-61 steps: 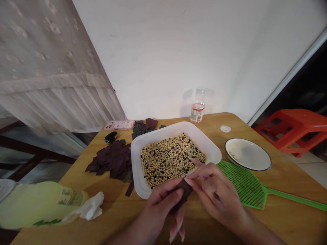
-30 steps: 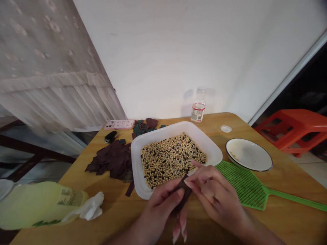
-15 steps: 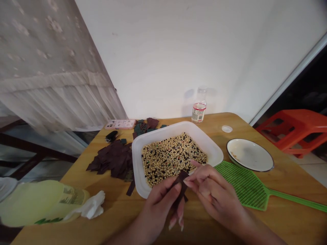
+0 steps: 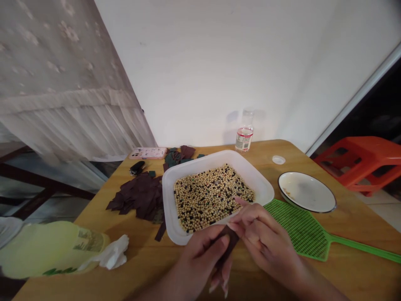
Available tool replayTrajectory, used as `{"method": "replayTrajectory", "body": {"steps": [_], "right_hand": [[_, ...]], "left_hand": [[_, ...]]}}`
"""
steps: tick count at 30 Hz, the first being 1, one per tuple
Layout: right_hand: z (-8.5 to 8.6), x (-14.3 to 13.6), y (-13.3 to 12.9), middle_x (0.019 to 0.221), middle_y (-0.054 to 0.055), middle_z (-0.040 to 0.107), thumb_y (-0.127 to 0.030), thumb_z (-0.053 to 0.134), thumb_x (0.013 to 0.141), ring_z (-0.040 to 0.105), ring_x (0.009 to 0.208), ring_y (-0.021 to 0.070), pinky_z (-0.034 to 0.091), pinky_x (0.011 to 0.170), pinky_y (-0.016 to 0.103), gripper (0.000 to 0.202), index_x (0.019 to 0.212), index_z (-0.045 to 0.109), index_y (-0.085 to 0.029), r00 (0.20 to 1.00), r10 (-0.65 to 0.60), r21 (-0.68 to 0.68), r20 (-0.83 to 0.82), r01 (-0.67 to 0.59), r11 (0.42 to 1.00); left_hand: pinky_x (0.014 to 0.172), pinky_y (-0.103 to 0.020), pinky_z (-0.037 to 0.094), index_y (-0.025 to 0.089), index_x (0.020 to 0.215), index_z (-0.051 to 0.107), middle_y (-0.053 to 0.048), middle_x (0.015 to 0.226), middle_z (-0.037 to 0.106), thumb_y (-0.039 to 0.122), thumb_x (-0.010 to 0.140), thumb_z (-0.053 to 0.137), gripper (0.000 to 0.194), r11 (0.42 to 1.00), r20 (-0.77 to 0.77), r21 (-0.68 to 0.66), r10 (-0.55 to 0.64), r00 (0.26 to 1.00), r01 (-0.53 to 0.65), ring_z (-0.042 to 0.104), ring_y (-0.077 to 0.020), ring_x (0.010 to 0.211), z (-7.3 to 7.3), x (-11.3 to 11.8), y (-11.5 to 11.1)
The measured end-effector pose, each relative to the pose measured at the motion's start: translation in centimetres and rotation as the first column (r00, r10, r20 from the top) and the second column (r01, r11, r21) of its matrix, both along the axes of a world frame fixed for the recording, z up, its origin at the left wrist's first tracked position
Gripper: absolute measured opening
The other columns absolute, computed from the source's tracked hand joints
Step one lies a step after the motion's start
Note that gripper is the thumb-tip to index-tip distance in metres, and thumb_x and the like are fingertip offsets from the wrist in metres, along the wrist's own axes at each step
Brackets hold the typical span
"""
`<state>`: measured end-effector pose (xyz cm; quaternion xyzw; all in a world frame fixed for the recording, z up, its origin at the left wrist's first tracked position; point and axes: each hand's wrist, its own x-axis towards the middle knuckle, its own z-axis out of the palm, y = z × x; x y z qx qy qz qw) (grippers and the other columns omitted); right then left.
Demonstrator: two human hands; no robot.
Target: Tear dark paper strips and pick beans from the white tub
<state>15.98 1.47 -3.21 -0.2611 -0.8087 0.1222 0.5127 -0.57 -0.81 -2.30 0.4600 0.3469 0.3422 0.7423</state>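
My left hand (image 4: 205, 257) is closed around a dark brown strip (image 4: 231, 243) that looks like cloth or thin leather, pinched under the thumb. The fingertips of my right hand (image 4: 266, 238) press together at the strip's upper right edge; whether they also hold something small is hidden. Both hands are at the near rim of a white plastic tub (image 4: 171, 200). Inside it lies a layer of small cream and black beads or beans (image 4: 213, 194), with a few coloured ones among them. A pile of similar dark brown pieces (image 4: 140, 195) lies left of the tub.
Around the tub are a green fly swatter (image 4: 300, 230), a white dish (image 4: 307, 192), a white cap (image 4: 278, 159), a clear bottle (image 4: 244, 136), a pink phone (image 4: 148, 153) and black keys (image 4: 137, 168). A large yellowish bottle (image 4: 53, 248) and crumpled tissue (image 4: 114, 253) are at left.
My left hand and the brown strip have shifted slightly right and down, and the strip is now more covered by the fingers. My right hand stays almost in place.
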Motion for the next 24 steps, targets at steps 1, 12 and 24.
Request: {"method": "replayTrajectory", "body": {"steps": [1,12,24], "right_hand": [[0.03,-0.03,0.01,0.080,-0.003,0.053,0.002,0.052,0.078,0.060,0.075,0.0094,0.047,0.099,0.045,0.027,0.067,0.042,-0.020,1.000,-0.003,0.004,-0.002,0.003,1.000],[0.23,-0.03,0.00,0.081,-0.002,0.053,0.002,0.052,0.078,0.060,0.075,0.0098,0.049,0.098,0.046,0.027,0.069,0.042,-0.021,1.000,-0.022,0.024,0.002,0.021,0.999],[0.00,0.02,-0.12,0.083,-0.002,0.053,0.002,0.053,0.078,0.060,0.079,0.0105,0.046,0.100,0.048,0.026,0.069,0.043,-0.020,1.000,-0.017,-0.004,-0.001,0.017,1.000]], "left_hand": [[0.030,-0.012,0.025,0.016,0.082,0.055,0.007,0.044,0.048,0.048,0.084,0.052,0.033,1.000,0.008,0.000,0.007,1.000,-0.007,0.032,-0.0016,0.029,-0.02,-0.03,0.00],[0.032,-0.013,0.030,0.016,0.085,0.055,0.010,0.041,0.044,0.046,0.085,0.052,0.030,0.999,0.037,-0.005,0.050,0.998,-0.050,0.027,-0.0010,0.027,0.09,0.05,0.02],[0.030,-0.012,0.028,0.015,0.084,0.055,0.008,0.043,0.047,0.047,0.083,0.054,0.032,0.999,0.045,-0.053,0.006,0.999,-0.003,0.034,-0.0022,0.029,-0.18,-0.03,0.01]]}}
